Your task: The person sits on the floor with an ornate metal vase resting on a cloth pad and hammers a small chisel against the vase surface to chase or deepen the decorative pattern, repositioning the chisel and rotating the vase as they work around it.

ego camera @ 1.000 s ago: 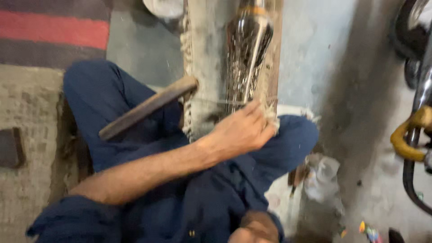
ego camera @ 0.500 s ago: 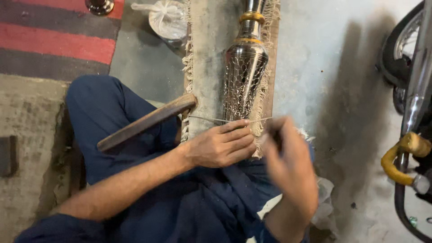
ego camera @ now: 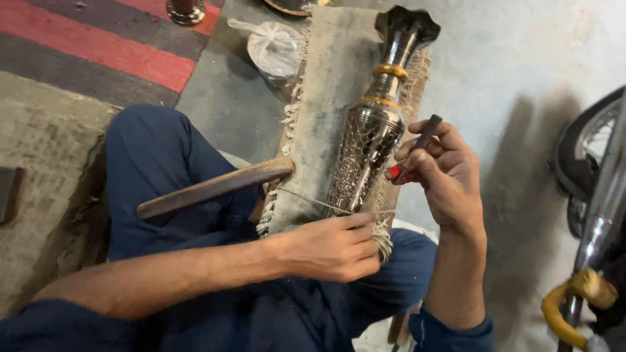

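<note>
A dark engraved metal vase (ego camera: 372, 146) with gold bands at its neck lies lengthwise on a grey fringed mat (ego camera: 329, 98) in front of my knees. My left hand (ego camera: 332, 248) rests at the vase's foot and pinches a thin metal rod (ego camera: 306, 199) that lies across the base. Beside the vase's right flank, my right hand (ego camera: 443, 173) grips a small dark tool (ego camera: 420, 140) with a red part; its lower end is close to the engraved body. A wooden stick (ego camera: 215, 188) lies across my left thigh, its end touching the mat.
A knotted plastic bag (ego camera: 274, 49) sits left of the mat's far end, next to a red-striped rug (ego camera: 98, 39). A motorcycle wheel (ego camera: 587, 169) and a yellow-wrapped hook (ego camera: 574, 306) stand at the right. A brass foot (ego camera: 186, 10) shows at the top, a dark block (ego camera: 10, 192) at the left.
My right hand has come up from below and now holds the small tool steady against the vase's side. My left hand stays at the vase's foot.
</note>
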`<state>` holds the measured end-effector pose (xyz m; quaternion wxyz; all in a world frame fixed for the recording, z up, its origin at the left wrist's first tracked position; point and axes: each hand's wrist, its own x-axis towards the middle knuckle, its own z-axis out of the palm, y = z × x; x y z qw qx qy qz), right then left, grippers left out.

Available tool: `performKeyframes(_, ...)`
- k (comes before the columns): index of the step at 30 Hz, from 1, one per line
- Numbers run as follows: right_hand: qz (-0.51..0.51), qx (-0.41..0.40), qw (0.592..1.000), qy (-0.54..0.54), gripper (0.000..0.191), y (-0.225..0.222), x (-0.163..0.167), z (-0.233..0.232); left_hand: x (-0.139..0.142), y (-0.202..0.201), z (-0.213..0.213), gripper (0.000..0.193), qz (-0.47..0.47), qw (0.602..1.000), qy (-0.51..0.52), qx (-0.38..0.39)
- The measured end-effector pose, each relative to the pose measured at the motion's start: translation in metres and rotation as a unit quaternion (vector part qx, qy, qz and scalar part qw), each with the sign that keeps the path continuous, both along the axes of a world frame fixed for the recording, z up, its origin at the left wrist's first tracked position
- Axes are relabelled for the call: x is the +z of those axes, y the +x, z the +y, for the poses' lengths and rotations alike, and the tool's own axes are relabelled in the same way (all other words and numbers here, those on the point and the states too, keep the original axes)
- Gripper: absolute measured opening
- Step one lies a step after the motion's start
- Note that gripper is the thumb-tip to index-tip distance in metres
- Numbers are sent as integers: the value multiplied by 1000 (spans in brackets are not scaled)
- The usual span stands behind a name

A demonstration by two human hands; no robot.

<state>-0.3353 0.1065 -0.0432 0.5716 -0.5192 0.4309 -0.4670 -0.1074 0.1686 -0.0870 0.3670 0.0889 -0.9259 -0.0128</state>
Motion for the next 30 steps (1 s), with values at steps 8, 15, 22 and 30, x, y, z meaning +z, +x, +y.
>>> performKeyframes(8,164,128,972,-112,39,19,15,-15,-9,0,-1,12,22,999,-23,14)
performKeyframes(15,196,202,942,-180,35,18,8,-22,-5,33,13,22,77,992,77,67)
performKeyframes(22,158,173,946,-225,35,6,-14,-14,-14,137,-7,60,-96,838,380,379)
performKeyframes(30,148,205,941,-223,35,1,-17,-22,-22,133,11,51,71,784,559,260)
